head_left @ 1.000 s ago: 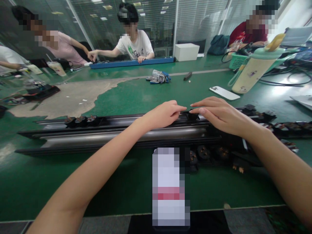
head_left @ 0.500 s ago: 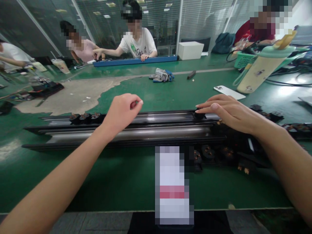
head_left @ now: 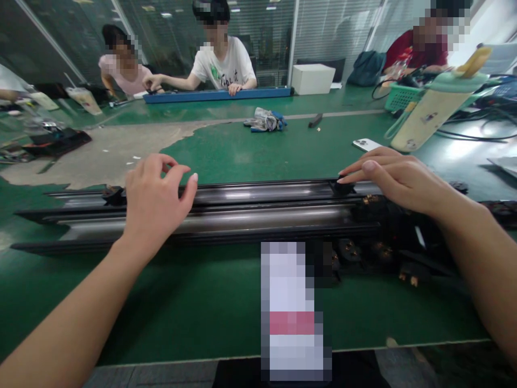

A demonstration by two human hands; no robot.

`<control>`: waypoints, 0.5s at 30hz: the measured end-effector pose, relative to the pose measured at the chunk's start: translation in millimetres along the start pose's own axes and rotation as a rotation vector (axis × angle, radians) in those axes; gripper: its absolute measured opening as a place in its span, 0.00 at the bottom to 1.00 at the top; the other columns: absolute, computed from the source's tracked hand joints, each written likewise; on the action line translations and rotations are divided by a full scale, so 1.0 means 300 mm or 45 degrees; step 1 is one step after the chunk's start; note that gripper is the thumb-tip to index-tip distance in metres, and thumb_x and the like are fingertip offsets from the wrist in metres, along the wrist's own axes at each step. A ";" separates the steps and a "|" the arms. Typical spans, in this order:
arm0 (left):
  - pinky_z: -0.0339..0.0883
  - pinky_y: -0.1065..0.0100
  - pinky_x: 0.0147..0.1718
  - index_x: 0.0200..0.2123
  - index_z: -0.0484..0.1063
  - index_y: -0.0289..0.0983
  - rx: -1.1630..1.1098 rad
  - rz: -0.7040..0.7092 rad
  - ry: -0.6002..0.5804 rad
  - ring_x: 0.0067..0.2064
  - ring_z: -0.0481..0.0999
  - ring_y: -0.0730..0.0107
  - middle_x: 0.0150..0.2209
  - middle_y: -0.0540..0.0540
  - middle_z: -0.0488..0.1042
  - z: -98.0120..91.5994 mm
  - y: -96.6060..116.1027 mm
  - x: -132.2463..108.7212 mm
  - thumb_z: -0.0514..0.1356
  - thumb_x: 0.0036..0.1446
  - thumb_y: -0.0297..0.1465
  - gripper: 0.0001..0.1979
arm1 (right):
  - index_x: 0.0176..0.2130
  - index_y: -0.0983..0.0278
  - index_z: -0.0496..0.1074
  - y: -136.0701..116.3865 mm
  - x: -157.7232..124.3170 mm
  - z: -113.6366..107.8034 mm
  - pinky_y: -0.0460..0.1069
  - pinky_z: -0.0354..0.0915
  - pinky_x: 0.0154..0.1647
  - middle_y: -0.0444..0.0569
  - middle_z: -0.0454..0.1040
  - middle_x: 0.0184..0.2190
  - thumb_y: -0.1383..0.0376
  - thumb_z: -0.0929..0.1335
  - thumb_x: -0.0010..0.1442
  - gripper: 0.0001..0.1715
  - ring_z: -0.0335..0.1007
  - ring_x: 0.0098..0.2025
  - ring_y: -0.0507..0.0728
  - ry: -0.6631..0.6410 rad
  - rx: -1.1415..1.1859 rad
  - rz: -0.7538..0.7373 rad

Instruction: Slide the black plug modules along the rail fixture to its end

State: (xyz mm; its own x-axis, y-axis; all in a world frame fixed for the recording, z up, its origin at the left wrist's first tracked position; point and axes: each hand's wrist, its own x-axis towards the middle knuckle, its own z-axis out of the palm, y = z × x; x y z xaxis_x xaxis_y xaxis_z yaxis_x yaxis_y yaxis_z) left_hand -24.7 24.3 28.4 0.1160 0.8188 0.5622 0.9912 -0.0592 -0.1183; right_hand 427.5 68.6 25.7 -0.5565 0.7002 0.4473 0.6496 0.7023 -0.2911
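Long black-edged metal channels lie side by side across the table; the far channel (head_left: 258, 192) is behind the near channel (head_left: 210, 218). My left hand (head_left: 151, 202) hovers over their left part, thumb and fingers curved and apart, nothing held. Just beyond it, a small black part (head_left: 114, 195) sits in the far channel; others there are hidden by the hand. My right hand (head_left: 398, 175) has its fingers stretched out, with fingertips on a small black part (head_left: 344, 187) at the far channel. Black parts with copper contacts (head_left: 382, 251) lie below that hand.
A white phone (head_left: 365, 144), a tilted cream bottle (head_left: 438, 113) and a green basket (head_left: 402, 98) stand beyond my right hand. Crumpled gloves (head_left: 265, 119) lie mid-table. Co-workers sit opposite, one with hands at a blue rail (head_left: 218, 96). A blurred badge (head_left: 293, 291) hangs before me.
My left hand has moved left along the channels toward the black parts, and its fingers have spread from a curl. My right hand stays over its black part; the view has shifted slightly.
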 end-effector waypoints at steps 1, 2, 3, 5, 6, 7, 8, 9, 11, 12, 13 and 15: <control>0.65 0.44 0.58 0.54 0.80 0.35 -0.007 -0.020 0.000 0.62 0.72 0.40 0.59 0.30 0.74 -0.002 -0.001 0.000 0.49 0.74 0.42 0.24 | 0.42 0.60 0.87 0.001 -0.001 -0.001 0.63 0.69 0.57 0.57 0.86 0.46 0.48 0.57 0.78 0.35 0.79 0.48 0.62 0.013 -0.006 -0.001; 0.64 0.43 0.59 0.56 0.80 0.35 -0.008 -0.034 -0.004 0.63 0.71 0.38 0.61 0.30 0.73 -0.004 0.000 0.000 0.49 0.74 0.43 0.25 | 0.41 0.59 0.87 0.001 -0.002 0.000 0.62 0.69 0.56 0.56 0.86 0.45 0.48 0.58 0.77 0.34 0.79 0.47 0.62 0.032 -0.011 0.002; 0.63 0.41 0.60 0.57 0.79 0.34 -0.002 -0.046 -0.014 0.64 0.71 0.37 0.62 0.29 0.73 -0.005 0.003 -0.001 0.49 0.74 0.43 0.26 | 0.40 0.59 0.87 0.000 -0.003 0.002 0.62 0.70 0.55 0.56 0.86 0.44 0.48 0.59 0.77 0.33 0.79 0.47 0.62 0.052 -0.012 0.008; 0.63 0.39 0.60 0.59 0.78 0.32 0.026 -0.063 -0.049 0.65 0.70 0.34 0.64 0.28 0.71 -0.005 0.011 -0.005 0.48 0.73 0.43 0.28 | 0.38 0.58 0.86 -0.002 -0.004 0.010 0.62 0.70 0.54 0.55 0.86 0.42 0.47 0.64 0.74 0.28 0.80 0.46 0.62 0.094 0.015 0.041; 0.62 0.38 0.61 0.60 0.77 0.31 0.043 -0.072 -0.072 0.66 0.69 0.32 0.65 0.27 0.70 -0.005 0.016 -0.008 0.48 0.73 0.43 0.29 | 0.38 0.57 0.86 -0.004 -0.003 0.016 0.61 0.70 0.53 0.54 0.86 0.42 0.46 0.66 0.71 0.25 0.80 0.46 0.63 0.118 0.037 0.084; 0.62 0.38 0.61 0.61 0.76 0.31 0.059 -0.077 -0.099 0.66 0.69 0.31 0.66 0.26 0.69 -0.006 0.021 -0.011 0.48 0.72 0.44 0.29 | 0.37 0.57 0.86 -0.005 -0.002 0.021 0.61 0.71 0.51 0.53 0.86 0.41 0.45 0.69 0.68 0.23 0.80 0.45 0.63 0.135 0.056 0.148; 0.62 0.37 0.61 0.62 0.75 0.30 0.074 -0.084 -0.124 0.67 0.68 0.30 0.67 0.26 0.68 -0.007 0.025 -0.014 0.48 0.72 0.44 0.30 | 0.38 0.56 0.86 -0.008 0.000 0.027 0.60 0.71 0.49 0.52 0.86 0.41 0.44 0.71 0.65 0.22 0.80 0.44 0.63 0.144 0.071 0.227; 0.62 0.37 0.61 0.63 0.74 0.30 0.088 -0.090 -0.151 0.67 0.67 0.29 0.68 0.25 0.67 -0.008 0.027 -0.016 0.48 0.72 0.44 0.30 | 0.39 0.56 0.86 -0.010 0.002 0.031 0.59 0.72 0.46 0.51 0.86 0.40 0.42 0.73 0.62 0.22 0.79 0.42 0.63 0.142 0.085 0.309; 0.60 0.35 0.61 0.65 0.72 0.29 0.104 -0.115 -0.198 0.69 0.66 0.28 0.70 0.24 0.64 -0.012 0.028 -0.019 0.47 0.72 0.44 0.31 | 0.40 0.56 0.86 -0.017 0.007 0.038 0.58 0.71 0.43 0.51 0.85 0.40 0.40 0.74 0.58 0.25 0.78 0.40 0.62 0.106 0.099 0.438; 0.60 0.35 0.62 0.66 0.71 0.29 0.100 -0.122 -0.228 0.69 0.65 0.28 0.71 0.23 0.62 -0.014 0.026 -0.020 0.47 0.73 0.45 0.32 | 0.41 0.57 0.86 -0.020 0.010 0.039 0.57 0.71 0.42 0.52 0.85 0.40 0.40 0.74 0.57 0.27 0.77 0.39 0.61 0.077 0.105 0.488; 0.59 0.34 0.63 0.67 0.69 0.29 0.086 -0.126 -0.258 0.70 0.63 0.28 0.72 0.23 0.61 -0.014 0.022 -0.021 0.46 0.73 0.46 0.33 | 0.42 0.58 0.86 -0.024 0.011 0.039 0.57 0.70 0.41 0.52 0.85 0.40 0.39 0.74 0.56 0.28 0.76 0.37 0.60 0.047 0.110 0.536; 0.56 0.33 0.65 0.68 0.67 0.29 0.044 -0.120 -0.312 0.71 0.61 0.29 0.74 0.23 0.59 -0.007 0.009 -0.022 0.46 0.74 0.49 0.34 | 0.43 0.60 0.86 -0.027 0.012 0.036 0.56 0.69 0.40 0.53 0.84 0.39 0.40 0.74 0.56 0.30 0.73 0.35 0.59 -0.006 0.080 0.618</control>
State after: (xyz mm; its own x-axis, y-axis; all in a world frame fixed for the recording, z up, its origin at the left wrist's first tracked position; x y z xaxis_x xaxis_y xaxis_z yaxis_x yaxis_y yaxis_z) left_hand -22.7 17.4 26.1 0.0002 0.9340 0.3574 0.9937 0.0400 -0.1049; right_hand 414.7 66.9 20.5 -0.1997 0.9490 0.2439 0.8021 0.3012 -0.5156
